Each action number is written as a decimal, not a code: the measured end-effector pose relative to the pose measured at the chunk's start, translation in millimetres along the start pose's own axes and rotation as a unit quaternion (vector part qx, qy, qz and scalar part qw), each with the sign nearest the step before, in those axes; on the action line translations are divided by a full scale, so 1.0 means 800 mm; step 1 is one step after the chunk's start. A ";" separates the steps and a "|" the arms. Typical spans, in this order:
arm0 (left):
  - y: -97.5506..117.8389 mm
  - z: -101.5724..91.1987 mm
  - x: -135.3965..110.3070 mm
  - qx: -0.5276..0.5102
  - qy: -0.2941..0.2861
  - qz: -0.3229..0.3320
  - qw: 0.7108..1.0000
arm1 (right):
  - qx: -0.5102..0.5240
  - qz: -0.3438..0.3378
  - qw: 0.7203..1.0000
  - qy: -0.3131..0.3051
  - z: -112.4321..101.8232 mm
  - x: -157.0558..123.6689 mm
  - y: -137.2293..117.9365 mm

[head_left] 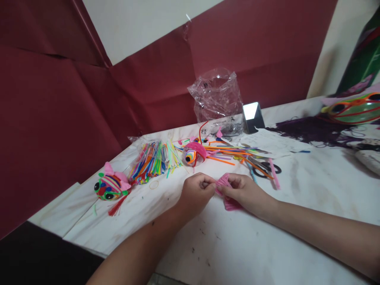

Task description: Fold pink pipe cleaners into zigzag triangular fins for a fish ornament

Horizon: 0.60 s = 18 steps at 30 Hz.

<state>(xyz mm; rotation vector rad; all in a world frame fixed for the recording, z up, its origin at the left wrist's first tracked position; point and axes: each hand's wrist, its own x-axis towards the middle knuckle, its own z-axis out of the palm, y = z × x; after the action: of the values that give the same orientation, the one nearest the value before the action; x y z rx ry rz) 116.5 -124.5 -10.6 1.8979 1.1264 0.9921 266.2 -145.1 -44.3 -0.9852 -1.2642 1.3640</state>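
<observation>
Both hands meet over the white table (166,237) on a pink pipe-cleaner piece (232,204), ridged and flattish. My left hand (197,192) is closed, its thumb and fingers pinching the piece's left end. From the other side my right hand (245,192) grips its upper right part between thumb and fingers. The lower part of the piece hangs below the right fingers. Just beyond the hands lies a round, clear figure part (194,154) with a pink top and a ringed eye in orange, white and black.
A finished-looking colourful fish-like figure (109,184) sits at left, beside a bag of pipe cleaners (152,162). Loose pipe cleaners and black-handled scissors (261,170) lie beyond my right hand. A phone (253,117) leans near a clear plastic bag (218,95). Dark purple strands (299,130) spread at right.
</observation>
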 end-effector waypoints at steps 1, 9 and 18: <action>0.000 0.000 0.000 -0.012 -0.007 -0.018 1.000 | -0.002 0.002 1.000 0.000 0.001 0.000 0.000; 0.002 -0.003 0.004 -0.097 -0.046 -0.095 0.990 | 0.006 0.016 1.000 -0.026 -0.002 0.000 0.005; -0.002 0.001 0.007 -0.107 -0.053 -0.080 0.990 | -0.026 -0.014 0.999 -0.021 -0.006 0.007 0.006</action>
<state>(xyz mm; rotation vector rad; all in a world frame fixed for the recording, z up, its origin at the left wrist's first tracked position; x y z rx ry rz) 118.7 -119.2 -10.8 1.6415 1.0487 0.8760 269.3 -138.3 -49.1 -0.9742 -1.3456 1.3422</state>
